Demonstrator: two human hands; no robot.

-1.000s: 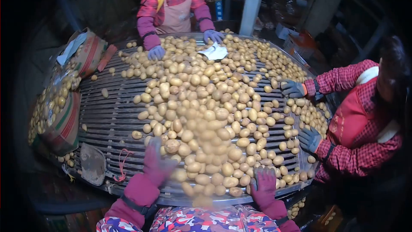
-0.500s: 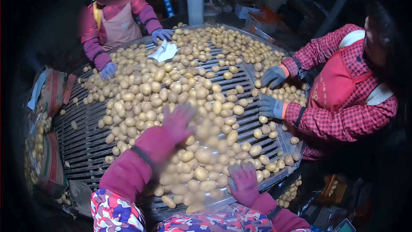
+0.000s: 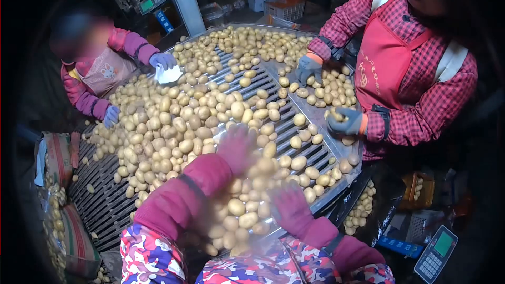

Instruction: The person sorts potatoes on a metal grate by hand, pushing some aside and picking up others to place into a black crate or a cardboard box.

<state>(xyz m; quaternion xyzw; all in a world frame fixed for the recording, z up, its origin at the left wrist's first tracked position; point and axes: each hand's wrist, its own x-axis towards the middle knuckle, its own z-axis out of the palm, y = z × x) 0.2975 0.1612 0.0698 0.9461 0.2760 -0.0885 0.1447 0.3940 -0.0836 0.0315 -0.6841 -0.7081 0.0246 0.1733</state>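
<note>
Potatoes (image 3: 184, 121) cover much of a slatted metal sorting table (image 3: 102, 194). My left hand (image 3: 238, 147), in a pink glove, lies over the pile near the middle; it is blurred, but its fingers look stretched out. Also gloved in pink, my right hand (image 3: 291, 206) is at the near right side, beside potatoes, with blurred fingers extended and apart. Between my two hands sits a group of potatoes (image 3: 244, 205), some smeared by motion. Neither hand shows a potato gripped in it.
Across at the left, a co-worker's gloved hand (image 3: 164, 62) is by a white cloth (image 3: 168, 74). Another co-worker at the right holds a potato in a grey glove (image 3: 344, 122). Sacks (image 3: 79, 236) stand at the left edge. A digital scale (image 3: 435, 253) sits lower right.
The view has turned right. My hands have shifted among the potatoes, and potatoes between them have moved. The right co-worker's near hand has lifted back with a potato.
</note>
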